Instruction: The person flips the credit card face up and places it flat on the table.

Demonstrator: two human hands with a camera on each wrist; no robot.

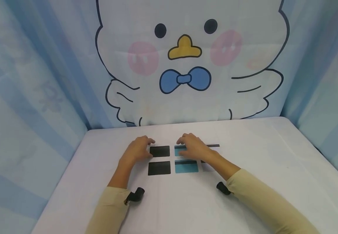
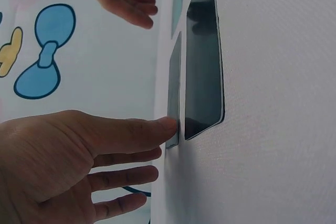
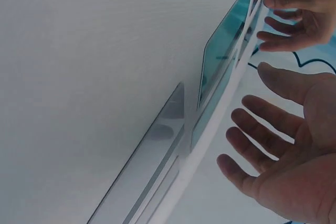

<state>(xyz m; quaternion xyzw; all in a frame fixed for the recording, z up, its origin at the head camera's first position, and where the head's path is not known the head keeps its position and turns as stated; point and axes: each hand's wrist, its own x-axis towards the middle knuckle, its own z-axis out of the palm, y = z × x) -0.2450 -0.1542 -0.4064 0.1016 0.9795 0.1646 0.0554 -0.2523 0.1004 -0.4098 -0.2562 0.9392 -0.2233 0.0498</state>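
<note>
Six-card layout aside, two black cards (image 1: 159, 168) lie one behind the other on the white table, beside two teal cards (image 1: 186, 167) with dark stripes. Right of those are two pale cards (image 1: 208, 167), also striped and partly covered by the right forearm. My left hand (image 1: 138, 149) is at the left end of the far black card (image 1: 159, 151); its thumb (image 2: 167, 124) overlaps that card's end in the left wrist view, fingers extended. Over the far teal card hovers my right hand (image 3: 294, 145), fingers spread and loosely bent, holding nothing.
The white table (image 1: 169, 208) ends at a hanging cloth (image 1: 183, 107) printed with a cartoon bird. Blue curtains (image 1: 16, 130) flank both sides. A small black camera (image 1: 136, 195) sticks out from the left cuff, another (image 1: 223, 188) from the right.
</note>
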